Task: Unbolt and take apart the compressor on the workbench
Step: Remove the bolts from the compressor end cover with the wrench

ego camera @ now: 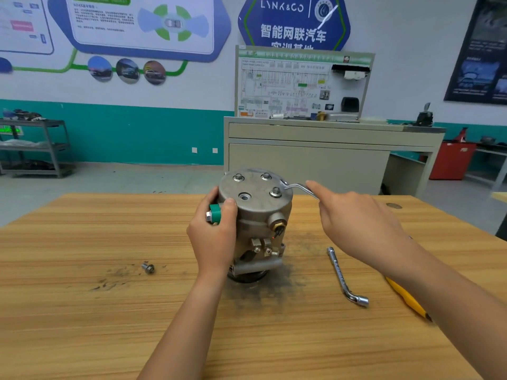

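Note:
A grey metal compressor stands upright in the middle of the wooden workbench. Three bolts show on its round top cover. My left hand grips its left side, next to a green-capped port. My right hand holds the handle of a bent silver wrench. The wrench's far end sits at the right rim of the cover. What it engages there is hidden.
One loose bolt lies on the bench to the left, amid dark smudges. An L-shaped socket wrench lies to the right, and a yellow-handled tool is partly hidden under my right forearm. A cabinet with a display board stands behind.

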A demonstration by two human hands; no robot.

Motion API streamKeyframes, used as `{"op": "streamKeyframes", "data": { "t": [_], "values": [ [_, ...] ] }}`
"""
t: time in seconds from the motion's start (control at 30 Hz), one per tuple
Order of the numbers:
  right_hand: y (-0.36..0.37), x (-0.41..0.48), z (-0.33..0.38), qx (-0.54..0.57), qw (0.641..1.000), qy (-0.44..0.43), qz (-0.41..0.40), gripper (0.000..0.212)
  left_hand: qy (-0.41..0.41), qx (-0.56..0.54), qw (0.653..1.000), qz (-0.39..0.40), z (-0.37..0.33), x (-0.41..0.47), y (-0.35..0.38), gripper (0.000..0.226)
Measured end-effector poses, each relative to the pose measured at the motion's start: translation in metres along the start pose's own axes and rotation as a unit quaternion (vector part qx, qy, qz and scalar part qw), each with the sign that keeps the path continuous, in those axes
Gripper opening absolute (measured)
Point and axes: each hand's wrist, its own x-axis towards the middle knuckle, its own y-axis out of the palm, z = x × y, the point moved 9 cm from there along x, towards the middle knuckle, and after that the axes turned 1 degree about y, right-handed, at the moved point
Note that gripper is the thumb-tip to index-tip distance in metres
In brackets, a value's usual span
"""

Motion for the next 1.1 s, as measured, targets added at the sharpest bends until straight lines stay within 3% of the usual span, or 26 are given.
{"op": "streamKeyframes", "data": {
  "t": [0.27,0.4,0.6,0.7,0.87,0.97,1.1],
  "values": [
    [-0.014,-0.001,0.028,-0.124,0.991,-0.039,0.026,0.055,0.001,0.013,1.0,-0.009,0.0,-0.001,0.005,0.033],
    [-0.005,-0.005,0.041,-0.123,0.99,-0.027,0.065,0.069,0.0,0.019,1.0,-0.01,-0.002,-0.004,0.008,0.035],
    [0.006,-0.015,0.032,-0.128,0.988,-0.012,0.088,0.07,-0.028,-0.014,0.999,-0.008,0.004,0.003,0.001,0.03],
    [-0.003,-0.007,0.041,-0.127,0.989,-0.046,0.056,0.066,-0.025,-0.016,1.0,-0.007,0.003,0.003,0.0,0.029],
    [-0.018,0.005,0.042,-0.15,0.986,-0.062,0.045,0.035,-0.01,-0.011,1.0,-0.019,0.002,0.0,-0.004,0.03],
    [-0.016,-0.007,0.04,-0.186,0.98,-0.066,0.008,0.036,-0.018,-0.024,0.999,-0.017,0.005,0.002,-0.007,0.027],
    [-0.02,-0.003,0.016,-0.063,0.982,-0.106,-0.14,0.023,-0.028,-0.039,0.999,0.021,0.005,0.01,-0.001,0.022]
  ]
}}
